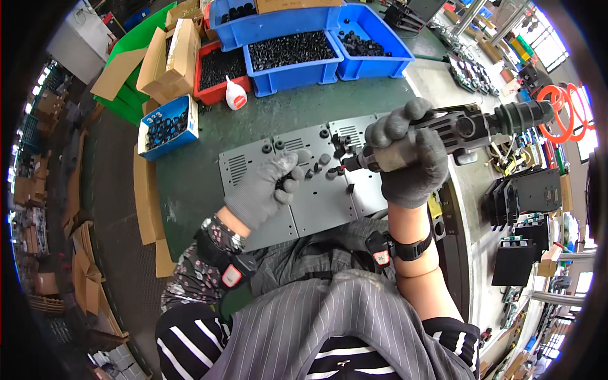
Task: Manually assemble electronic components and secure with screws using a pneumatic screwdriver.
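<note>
My right hand (410, 161), in a grey glove, grips a dark power screwdriver (465, 132) held sideways. The driver's tip points left, close above small black round parts (324, 159) scattered on grey metal plates (320, 212). These flat plates lie side by side on the table in front of me, with slotted vents and small holes. Over the left part of the plates is my gloved left hand (259, 190), its fingers curled around small black parts (280, 183), mostly hidden in the palm. Black round feet (266, 149) sit along the plates' far edge.
Blue bins (292, 77) and a red bin (218, 95) of small black parts stand at the table's back. A white squeeze bottle (235, 95) is in front of them. At left is a small blue box (168, 144) of black rings. An orange coiled hose (560, 113) hangs at right.
</note>
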`<action>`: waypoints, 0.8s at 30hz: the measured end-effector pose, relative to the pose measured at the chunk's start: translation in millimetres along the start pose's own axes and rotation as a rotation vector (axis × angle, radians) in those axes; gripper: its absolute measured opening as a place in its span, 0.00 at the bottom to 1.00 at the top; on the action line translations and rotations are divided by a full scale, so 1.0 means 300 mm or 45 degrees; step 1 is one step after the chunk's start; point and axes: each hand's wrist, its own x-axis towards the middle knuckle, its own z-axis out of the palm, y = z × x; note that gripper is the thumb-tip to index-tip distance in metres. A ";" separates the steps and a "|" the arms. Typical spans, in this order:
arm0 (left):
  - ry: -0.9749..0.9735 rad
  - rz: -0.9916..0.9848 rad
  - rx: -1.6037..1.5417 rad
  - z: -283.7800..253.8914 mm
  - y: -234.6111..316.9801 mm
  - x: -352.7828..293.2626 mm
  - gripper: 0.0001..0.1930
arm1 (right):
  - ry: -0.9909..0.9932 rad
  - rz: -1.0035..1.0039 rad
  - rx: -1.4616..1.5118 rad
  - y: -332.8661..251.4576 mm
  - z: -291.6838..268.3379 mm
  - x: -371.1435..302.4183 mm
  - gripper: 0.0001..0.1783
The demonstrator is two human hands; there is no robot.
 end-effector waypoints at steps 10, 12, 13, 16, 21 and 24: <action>-0.029 0.059 -0.319 0.030 -0.127 0.000 0.12 | -0.040 0.001 -0.082 -0.012 0.026 -0.040 0.20; -0.152 0.127 -0.356 0.009 -0.142 0.007 0.14 | -0.036 -0.020 -0.123 -0.015 0.032 -0.043 0.20; -0.153 0.124 -0.352 0.008 -0.144 0.005 0.14 | -0.035 -0.015 -0.126 -0.016 0.035 -0.045 0.20; -0.160 0.136 -0.307 0.027 -0.141 -0.008 0.13 | -0.025 -0.021 -0.055 -0.009 0.036 -0.048 0.19; -0.107 0.127 -0.247 0.055 -0.139 -0.034 0.13 | -0.025 -0.006 0.034 0.002 0.043 -0.054 0.19; -0.161 0.119 -0.305 0.060 -0.137 -0.031 0.13 | -0.058 0.015 0.049 0.003 0.042 -0.056 0.19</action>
